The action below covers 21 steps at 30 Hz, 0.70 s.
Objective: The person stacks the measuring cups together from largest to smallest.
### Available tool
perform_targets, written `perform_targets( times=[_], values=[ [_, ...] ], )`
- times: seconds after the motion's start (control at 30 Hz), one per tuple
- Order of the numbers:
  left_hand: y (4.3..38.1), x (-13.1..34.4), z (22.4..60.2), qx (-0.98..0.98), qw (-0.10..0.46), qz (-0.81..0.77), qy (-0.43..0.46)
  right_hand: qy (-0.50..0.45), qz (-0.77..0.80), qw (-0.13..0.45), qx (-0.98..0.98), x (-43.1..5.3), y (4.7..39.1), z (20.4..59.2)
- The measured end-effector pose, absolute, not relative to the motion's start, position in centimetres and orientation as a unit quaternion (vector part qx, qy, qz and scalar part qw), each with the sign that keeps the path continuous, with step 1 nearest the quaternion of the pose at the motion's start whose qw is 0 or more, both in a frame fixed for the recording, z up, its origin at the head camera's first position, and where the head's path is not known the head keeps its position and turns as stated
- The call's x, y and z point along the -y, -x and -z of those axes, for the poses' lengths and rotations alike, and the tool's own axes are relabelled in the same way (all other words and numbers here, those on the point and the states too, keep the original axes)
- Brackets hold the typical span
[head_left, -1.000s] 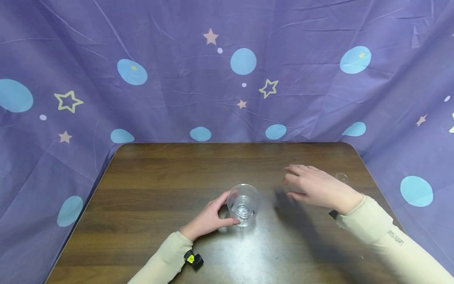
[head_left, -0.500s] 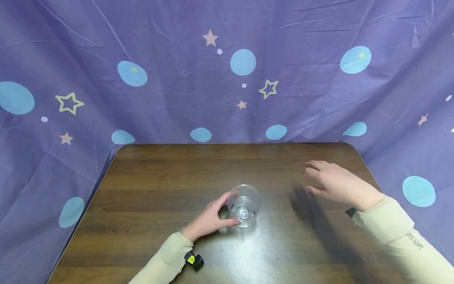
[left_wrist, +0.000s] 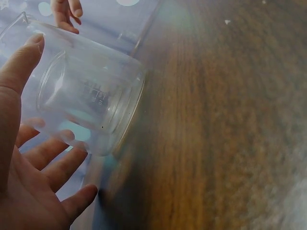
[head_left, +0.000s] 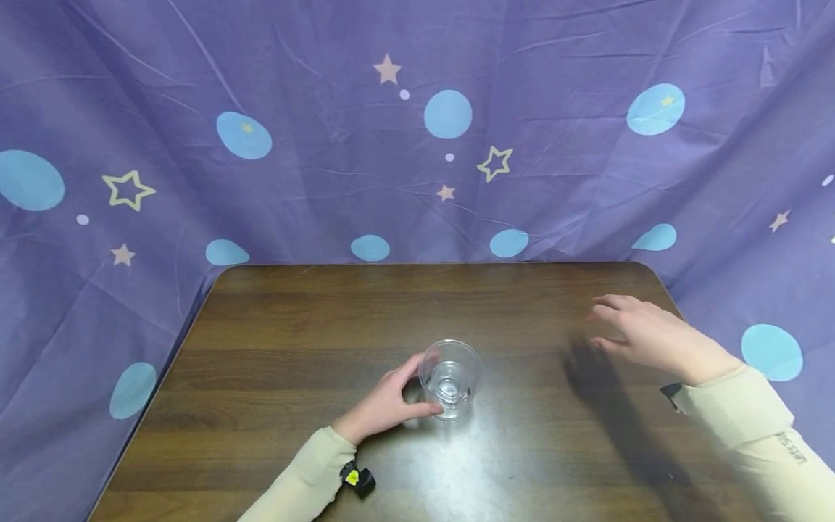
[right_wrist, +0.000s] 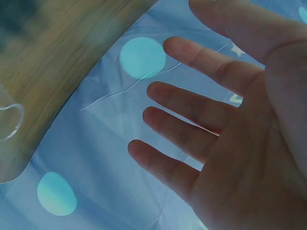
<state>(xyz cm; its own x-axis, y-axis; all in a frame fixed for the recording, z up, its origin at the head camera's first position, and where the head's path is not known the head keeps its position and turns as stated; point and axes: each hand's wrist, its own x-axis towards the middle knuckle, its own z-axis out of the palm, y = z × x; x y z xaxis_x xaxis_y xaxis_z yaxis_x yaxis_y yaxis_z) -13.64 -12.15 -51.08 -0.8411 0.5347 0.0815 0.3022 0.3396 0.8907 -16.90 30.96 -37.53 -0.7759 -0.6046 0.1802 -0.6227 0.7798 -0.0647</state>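
Observation:
A clear glass beaker [head_left: 450, 380] stands upright on the wooden table [head_left: 313, 319], with smaller clear glassware nested inside. My left hand [head_left: 388, 399] holds it from the left, the thumb near and the fingers round the far side. Close up in the left wrist view, pale printed markings show through the beaker [left_wrist: 96, 96]. Away to the right, my right hand [head_left: 659, 337] hangs over the table with loosely bent fingers and nothing in it. The right wrist view has its fingers spread, and a small clear glass piece [right_wrist: 19, 120] lies at the left edge.
Behind the table and on both sides hangs a purple curtain [head_left: 313, 145] printed with stars and blue dots. Dark wrist devices [head_left: 357, 478] sit at the sleeves. The table's right edge runs under the right forearm.
My right hand has moved right, away from the beaker, and now covers the small glass piece seen earlier at the right of the table. The left hand and the beaker have stayed put.

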Motion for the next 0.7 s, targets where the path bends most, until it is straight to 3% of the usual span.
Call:
perform_targets(
  times=[0.7],
  values=[
    [13.6,12.1,51.2,-0.814,0.116,-0.51,-0.253,-0.283,-0.062,0.038,0.956,-35.2,17.3,39.1]
  ],
)
